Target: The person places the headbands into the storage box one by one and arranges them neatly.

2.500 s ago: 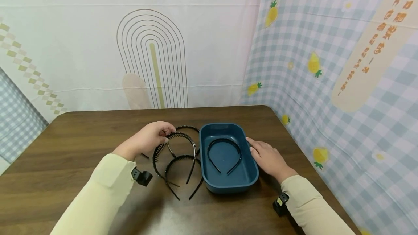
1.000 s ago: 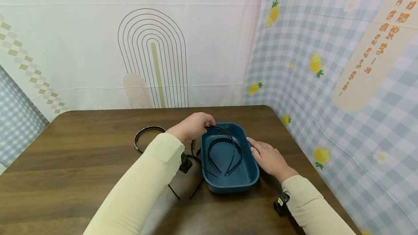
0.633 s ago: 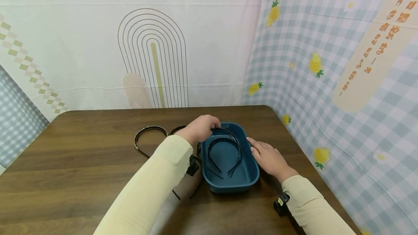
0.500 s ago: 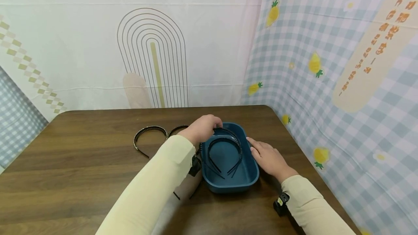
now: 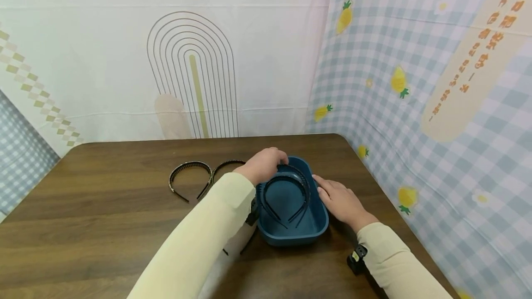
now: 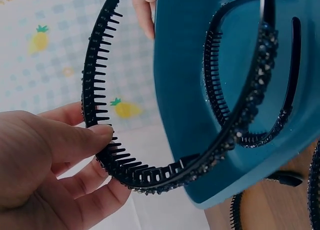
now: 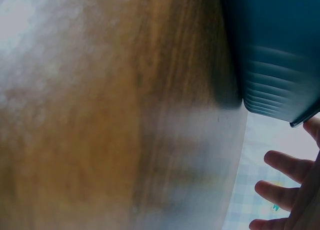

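My left hand [image 5: 277, 162] pinches a black toothed headband [image 5: 300, 170] at its arch, over the far left corner of a dark blue tray [image 5: 320, 218]. The band's legs reach down into the tray. A second black headband [image 5: 286, 177] lies flat on the tray floor. In the left wrist view, thumb and fingers of my left hand [image 6: 107, 157] grip the studded headband [image 6: 95, 80] across the tray's rim [image 6: 180, 90], above the lying headband [image 6: 212, 85]. My right hand [image 5: 337, 199] lies flat on the table against the tray's right wall, fingers [image 7: 284, 169] straight.
Two more black headbands [image 5: 189, 174] [image 5: 226, 166] lie on the brown wooden table [image 5: 104, 225] left of the tray. The tips of another [image 5: 226, 251] show beneath my left sleeve. Patterned cloth backdrops close off the back and right sides.
My left hand lifted one headband from the pile on the table and carried it right, over the tray. One headband now lies further left. The right hand stayed put.
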{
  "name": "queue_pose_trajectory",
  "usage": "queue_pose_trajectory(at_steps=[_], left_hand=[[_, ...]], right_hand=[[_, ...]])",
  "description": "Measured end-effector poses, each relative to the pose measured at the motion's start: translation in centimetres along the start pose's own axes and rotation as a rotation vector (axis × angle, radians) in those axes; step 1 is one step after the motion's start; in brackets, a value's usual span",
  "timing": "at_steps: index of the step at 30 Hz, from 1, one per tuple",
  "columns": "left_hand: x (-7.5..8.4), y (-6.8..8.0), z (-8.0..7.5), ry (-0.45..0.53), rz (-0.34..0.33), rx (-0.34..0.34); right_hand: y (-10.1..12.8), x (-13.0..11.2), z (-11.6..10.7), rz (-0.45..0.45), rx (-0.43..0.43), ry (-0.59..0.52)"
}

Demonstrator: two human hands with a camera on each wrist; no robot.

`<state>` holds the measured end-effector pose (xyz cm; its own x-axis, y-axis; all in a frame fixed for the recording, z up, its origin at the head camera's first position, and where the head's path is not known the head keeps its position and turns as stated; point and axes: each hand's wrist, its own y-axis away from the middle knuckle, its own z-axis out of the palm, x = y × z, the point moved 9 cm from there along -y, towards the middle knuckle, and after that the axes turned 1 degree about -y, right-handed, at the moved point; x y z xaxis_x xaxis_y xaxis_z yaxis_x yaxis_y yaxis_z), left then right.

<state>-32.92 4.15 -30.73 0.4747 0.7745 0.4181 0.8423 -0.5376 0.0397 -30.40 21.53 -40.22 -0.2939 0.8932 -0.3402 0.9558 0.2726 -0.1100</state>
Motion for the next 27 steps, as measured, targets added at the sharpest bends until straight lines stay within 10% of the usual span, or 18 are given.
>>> queue_pose_trajectory(at_steps=[27], left_hand=[[0.3,-1.6,3.3,0.036,-0.025,-0.104]], right_hand=[[-0.1,0.1,0.0,-0.009,0.001,-0.006]])
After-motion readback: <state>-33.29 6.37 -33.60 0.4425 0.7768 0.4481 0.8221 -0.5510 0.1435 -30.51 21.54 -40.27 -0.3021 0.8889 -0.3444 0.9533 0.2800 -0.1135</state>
